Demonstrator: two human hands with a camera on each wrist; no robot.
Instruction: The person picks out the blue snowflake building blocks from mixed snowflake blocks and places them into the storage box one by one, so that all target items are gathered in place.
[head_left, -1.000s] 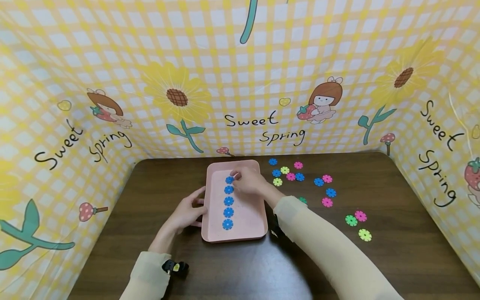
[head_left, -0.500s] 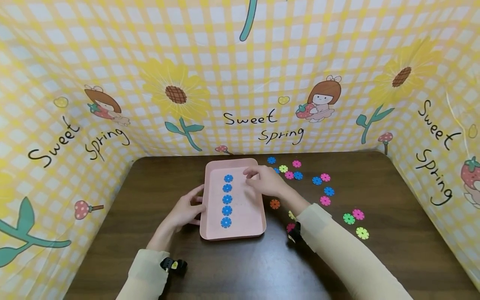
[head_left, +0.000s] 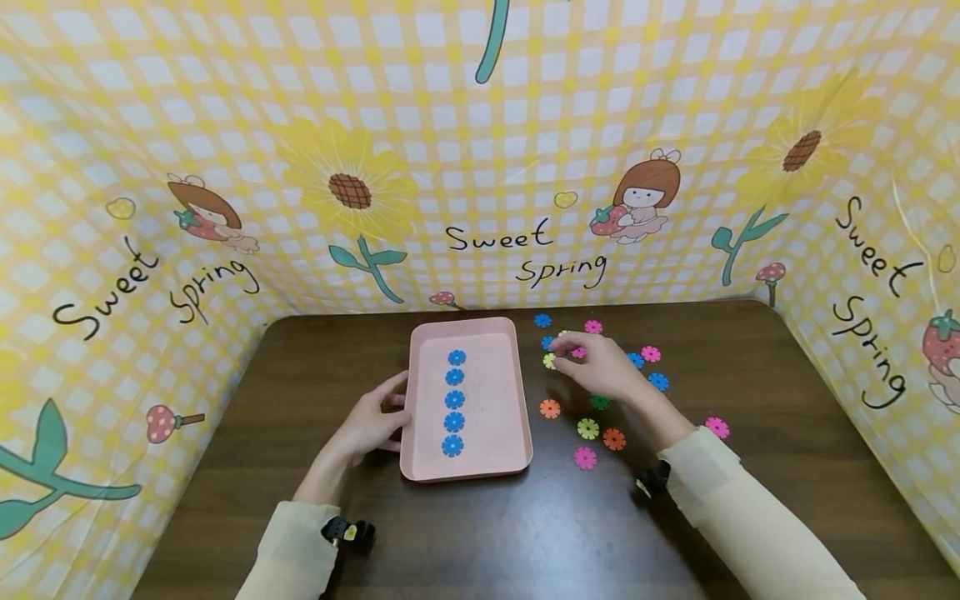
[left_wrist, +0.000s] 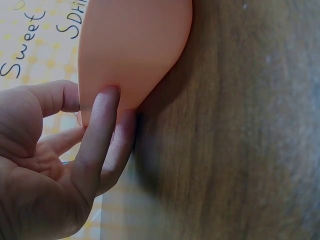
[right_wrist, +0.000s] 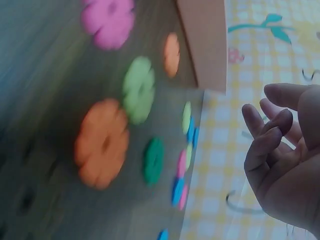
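A pink tray (head_left: 491, 454) lies on the table, with a column of blue snowflake discs (head_left: 453, 400) inside it. My left hand (head_left: 372, 423) is at the tray's left side; its spread fingers and thumb touch the outer wall, as the left wrist view also shows with the tray (left_wrist: 137, 45). My right hand (head_left: 603, 367) hovers right of the tray over scattered discs, its fingers loosely bent with nothing between them. Just beyond its fingertips are a yellow disc (head_left: 550, 361) and a blue disc (head_left: 547, 342); the hand partly covers others.
Orange (head_left: 614, 439), pink (head_left: 585, 457) and yellow-green discs (head_left: 588, 429) lie to the tray's right, nearer the front. Another pink disc (head_left: 717, 427) lies farther right. A yellow checked cloth (head_left: 420, 125) stands around the table's back and sides.
My right hand has moved right from the top of the blue column, out over the loose discs. The uppermost blue disc stays in the tray. My left hand keeps its place.
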